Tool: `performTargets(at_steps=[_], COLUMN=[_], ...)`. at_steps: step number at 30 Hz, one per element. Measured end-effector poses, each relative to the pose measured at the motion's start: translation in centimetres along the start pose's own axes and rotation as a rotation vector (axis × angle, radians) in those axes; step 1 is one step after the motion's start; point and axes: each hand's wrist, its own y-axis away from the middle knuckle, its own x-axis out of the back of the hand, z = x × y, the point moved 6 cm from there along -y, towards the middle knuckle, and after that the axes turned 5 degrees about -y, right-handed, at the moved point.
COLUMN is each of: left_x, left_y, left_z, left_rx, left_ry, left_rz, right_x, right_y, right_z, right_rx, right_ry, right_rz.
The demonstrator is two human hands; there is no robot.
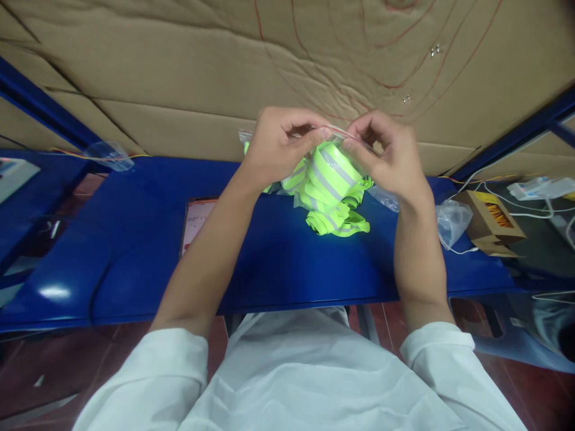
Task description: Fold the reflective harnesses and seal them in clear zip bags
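Both hands are raised over the blue table [278,263]. My left hand [276,146] and my right hand [386,155] each pinch the top edge of a clear zip bag [335,133] with a red strip along its mouth. Inside and below the bag sits a bundle of neon yellow-green straps with grey reflective stripes [330,191], partly spilling onto the table. The fingers of both hands are closed on the bag's rim.
A cardboard wall [287,66] stands behind the table. A paper sheet [197,221] lies left of my forearm. Clear plastic bags [451,221] and a small brown box [489,221] with white cables sit to the right. Another clear bag [108,155] lies far left.
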Motion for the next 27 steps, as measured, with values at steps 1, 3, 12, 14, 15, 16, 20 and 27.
performTargets(at_steps=[1,3,12,14,15,16,20,27], left_x=[0.0,-0.2,-0.3,0.1,0.3,0.6,2.0,1.7], left_y=[0.1,0.2,0.6,0.6,0.5,0.5,0.2,0.0], left_z=[0.0,0.1,1.0,0.7,0.4,0.1,-1.1,-2.3], left_rx=[0.006,0.015,0.045,0.038,0.049,0.071,0.161,0.194], left_ry=[-0.015,-0.054,-0.244,-0.192,-0.156,-0.118,0.000,0.013], left_rz=[-0.001,-0.010,-0.022,-0.067,-0.098,-0.118,-0.081,-0.088], right_x=[0.0,-0.1,-0.6,-0.6,-0.5,-0.4,0.3,0.7], right_y=[0.0,0.0,-0.1,-0.2,-0.2,-0.3,-0.2,-0.4], right_z=[-0.2,-0.5,-0.6,-0.2,0.0,0.2,1.0,2.1], right_rx=[0.012,0.034,0.038,0.008,-0.010,-0.029,-0.037,-0.034], right_ry=[-0.009,-0.022,-0.025,-0.057,-0.073,-0.091,-0.216,-0.184], right_rz=[-0.002,-0.003,-0.022,-0.041,-0.048,-0.066,-0.135,-0.084])
